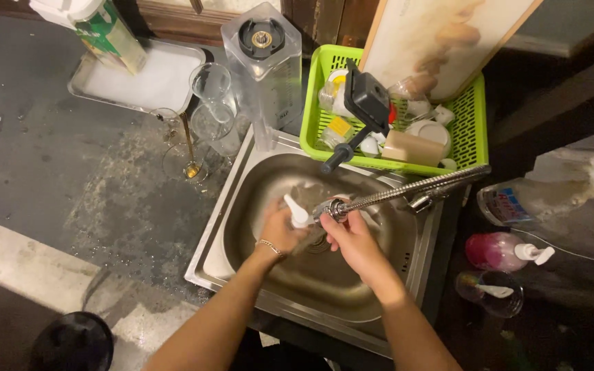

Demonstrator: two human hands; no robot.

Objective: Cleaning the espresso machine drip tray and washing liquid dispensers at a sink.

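Both my hands are down in a steel sink (223, 206). My left hand (278, 232), with a thin bracelet at the wrist, is closed around a small white pump-shaped piece (295, 211) that sticks up from its fingers. My right hand (353, 239) is curled just under the head of a flexible metal faucet hose (407, 192), which reaches in from the right. Its fingertips touch the faucet head (337, 209). Whether it grips anything is hidden by the fingers.
A green basket (472, 130) of cups and dishes with a black handled tool (359, 110) stands behind the sink. An upturned clear blender jar (264, 69), wine glasses (207, 103) and a metal tray (139, 79) lie back left. A spray bottle (537, 196), pink pump bottle (500, 251) and a glass (489, 292) sit right.
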